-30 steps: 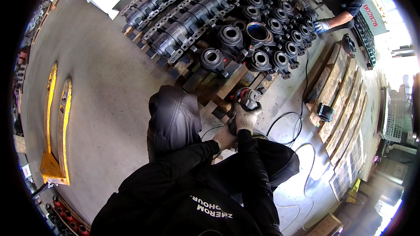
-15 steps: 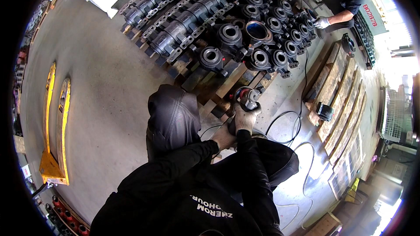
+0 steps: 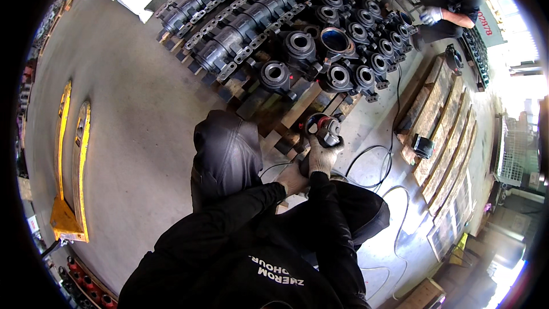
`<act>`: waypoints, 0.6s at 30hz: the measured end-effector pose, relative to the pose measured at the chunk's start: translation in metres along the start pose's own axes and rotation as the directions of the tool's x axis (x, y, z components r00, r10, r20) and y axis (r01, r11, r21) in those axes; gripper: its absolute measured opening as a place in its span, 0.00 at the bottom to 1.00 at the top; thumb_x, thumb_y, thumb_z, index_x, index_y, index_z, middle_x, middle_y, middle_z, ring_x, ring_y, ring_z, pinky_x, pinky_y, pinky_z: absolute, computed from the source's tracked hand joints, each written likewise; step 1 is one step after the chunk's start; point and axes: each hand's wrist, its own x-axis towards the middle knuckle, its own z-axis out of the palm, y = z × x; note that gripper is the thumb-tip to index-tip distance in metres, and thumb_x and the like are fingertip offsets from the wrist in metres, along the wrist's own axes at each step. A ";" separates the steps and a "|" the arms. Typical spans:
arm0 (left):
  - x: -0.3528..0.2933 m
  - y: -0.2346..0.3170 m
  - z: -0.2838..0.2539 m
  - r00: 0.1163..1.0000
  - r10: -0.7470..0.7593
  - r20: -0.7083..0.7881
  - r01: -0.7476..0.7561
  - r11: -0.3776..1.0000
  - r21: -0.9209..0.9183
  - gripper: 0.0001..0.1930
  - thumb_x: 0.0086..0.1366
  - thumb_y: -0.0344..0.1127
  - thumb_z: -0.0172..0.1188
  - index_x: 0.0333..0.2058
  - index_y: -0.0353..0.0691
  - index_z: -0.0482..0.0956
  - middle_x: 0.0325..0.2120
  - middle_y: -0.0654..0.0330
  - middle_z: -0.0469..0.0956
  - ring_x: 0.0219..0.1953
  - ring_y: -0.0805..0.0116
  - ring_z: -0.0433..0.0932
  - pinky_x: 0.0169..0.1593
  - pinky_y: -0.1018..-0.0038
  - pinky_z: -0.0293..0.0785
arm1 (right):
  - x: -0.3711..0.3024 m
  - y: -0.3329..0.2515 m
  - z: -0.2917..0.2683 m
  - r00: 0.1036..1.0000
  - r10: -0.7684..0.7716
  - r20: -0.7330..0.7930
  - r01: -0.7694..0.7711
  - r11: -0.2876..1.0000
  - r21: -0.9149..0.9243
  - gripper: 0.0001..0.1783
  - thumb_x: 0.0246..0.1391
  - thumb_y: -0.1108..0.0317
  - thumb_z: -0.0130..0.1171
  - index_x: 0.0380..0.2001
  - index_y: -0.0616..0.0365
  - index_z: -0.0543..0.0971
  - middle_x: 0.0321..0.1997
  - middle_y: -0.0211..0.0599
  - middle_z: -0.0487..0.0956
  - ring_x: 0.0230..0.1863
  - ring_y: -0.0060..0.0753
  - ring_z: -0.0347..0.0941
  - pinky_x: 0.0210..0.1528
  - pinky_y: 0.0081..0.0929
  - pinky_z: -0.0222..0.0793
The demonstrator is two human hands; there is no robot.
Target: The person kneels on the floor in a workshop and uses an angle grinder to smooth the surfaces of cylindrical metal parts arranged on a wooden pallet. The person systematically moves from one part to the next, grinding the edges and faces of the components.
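Observation:
Both my hands, in knitted work gloves, are closed on an angle grinder [image 3: 327,129] held above the pallet's near edge. My right hand [image 3: 323,157] wraps round its body just behind the head. My left hand [image 3: 293,178] grips lower down, toward the rear; its fingers are partly hidden. The grinder's round disc and guard point away from me, beside the wood. Just beyond stand dark cast-metal housings with round bores; the nearest is a single housing [image 3: 275,75], apart from the grinder.
Long black castings [image 3: 246,31] lie on the same pallet. A co-worker's gloved hand [image 3: 431,15] shows at upper right. Black cable [image 3: 372,149] loops over the floor by my right knee. An empty-slatted pallet [image 3: 443,120] lies right; yellow pallet-jack forks [image 3: 82,160] lie left.
The grinder's head has turned slightly, showing more of its disc, while both my hands keep their grip. The co-worker's gloved hand has lifted away from the castings.

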 end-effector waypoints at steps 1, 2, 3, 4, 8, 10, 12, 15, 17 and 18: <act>-0.018 0.047 -0.011 0.996 -0.074 0.057 0.073 0.997 0.015 0.44 0.56 0.56 0.73 0.59 0.26 0.67 0.51 0.40 0.81 0.56 0.44 0.80 0.56 0.59 0.77 | 0.007 0.013 -0.009 0.999 0.006 -0.039 -0.007 1.000 -0.012 0.53 0.45 0.63 0.79 0.68 0.57 0.56 0.58 0.53 0.76 0.56 0.46 0.77 0.60 0.39 0.72; -0.031 0.078 -0.024 0.986 -0.147 0.083 0.144 0.989 0.034 0.44 0.56 0.56 0.73 0.58 0.26 0.68 0.50 0.40 0.81 0.56 0.45 0.81 0.56 0.59 0.77 | 0.010 0.017 -0.012 0.999 -0.001 -0.046 0.001 1.000 -0.004 0.53 0.45 0.63 0.79 0.68 0.57 0.57 0.58 0.53 0.77 0.56 0.46 0.77 0.60 0.39 0.72; -0.031 0.074 -0.025 0.990 -0.103 0.095 0.103 0.995 0.000 0.43 0.59 0.54 0.71 0.61 0.28 0.64 0.52 0.41 0.80 0.56 0.47 0.80 0.57 0.60 0.76 | 0.008 0.017 -0.009 0.999 -0.019 -0.033 0.019 1.000 0.008 0.53 0.45 0.63 0.79 0.68 0.57 0.57 0.58 0.53 0.77 0.57 0.46 0.77 0.60 0.39 0.72; -0.029 0.064 -0.025 0.993 -0.061 0.103 0.064 0.997 -0.034 0.43 0.61 0.53 0.70 0.64 0.29 0.61 0.55 0.42 0.79 0.57 0.49 0.80 0.59 0.61 0.76 | 0.006 0.015 -0.005 0.999 -0.035 -0.017 0.036 0.999 0.020 0.53 0.45 0.63 0.79 0.68 0.57 0.57 0.58 0.53 0.77 0.57 0.46 0.77 0.60 0.39 0.72; -0.034 0.071 -0.034 0.989 -0.083 0.121 0.090 0.995 -0.051 0.44 0.62 0.51 0.70 0.67 0.32 0.59 0.56 0.42 0.78 0.58 0.51 0.79 0.61 0.61 0.75 | 0.002 0.004 -0.004 0.999 0.035 0.018 -0.035 0.999 -0.026 0.53 0.45 0.62 0.79 0.69 0.58 0.56 0.58 0.53 0.77 0.57 0.46 0.77 0.60 0.38 0.71; -0.037 0.078 -0.037 0.995 -0.071 0.067 0.074 0.997 -0.034 0.45 0.60 0.54 0.71 0.65 0.29 0.61 0.54 0.40 0.79 0.57 0.47 0.79 0.60 0.59 0.75 | -0.001 -0.003 -0.004 0.998 0.054 0.019 -0.053 0.997 -0.063 0.54 0.46 0.61 0.79 0.69 0.59 0.56 0.58 0.53 0.77 0.57 0.46 0.77 0.61 0.38 0.71; -0.039 0.085 -0.039 0.998 -0.059 0.016 0.059 0.998 -0.018 0.46 0.58 0.56 0.71 0.62 0.27 0.63 0.51 0.38 0.80 0.57 0.43 0.79 0.59 0.57 0.76 | 0.000 -0.007 -0.003 0.999 0.044 0.022 -0.043 0.998 -0.050 0.54 0.45 0.61 0.79 0.69 0.59 0.56 0.58 0.54 0.77 0.57 0.46 0.77 0.61 0.38 0.71; -0.038 0.085 -0.038 0.998 -0.064 -0.026 0.065 0.997 0.034 0.48 0.55 0.60 0.72 0.60 0.25 0.64 0.49 0.36 0.81 0.56 0.39 0.79 0.58 0.55 0.76 | -0.003 -0.005 -0.004 1.000 0.010 0.012 -0.011 0.999 0.053 0.57 0.44 0.59 0.79 0.70 0.61 0.54 0.60 0.57 0.75 0.60 0.49 0.76 0.63 0.39 0.70; -0.034 0.076 -0.037 0.995 -0.102 -0.016 0.103 0.989 0.108 0.50 0.54 0.60 0.72 0.61 0.25 0.63 0.50 0.35 0.80 0.56 0.38 0.79 0.58 0.55 0.76 | -0.004 -0.004 -0.004 1.000 0.002 -0.001 -0.002 0.996 0.084 0.57 0.43 0.59 0.78 0.70 0.61 0.53 0.62 0.58 0.74 0.61 0.50 0.75 0.64 0.40 0.70; -0.033 0.073 -0.035 0.997 -0.079 0.002 0.079 0.994 0.072 0.50 0.54 0.60 0.73 0.61 0.25 0.64 0.50 0.34 0.80 0.56 0.38 0.79 0.58 0.55 0.76 | -0.002 -0.004 -0.006 1.000 0.008 -0.010 -0.007 0.998 0.066 0.57 0.43 0.59 0.78 0.70 0.61 0.53 0.62 0.59 0.74 0.62 0.50 0.75 0.64 0.40 0.69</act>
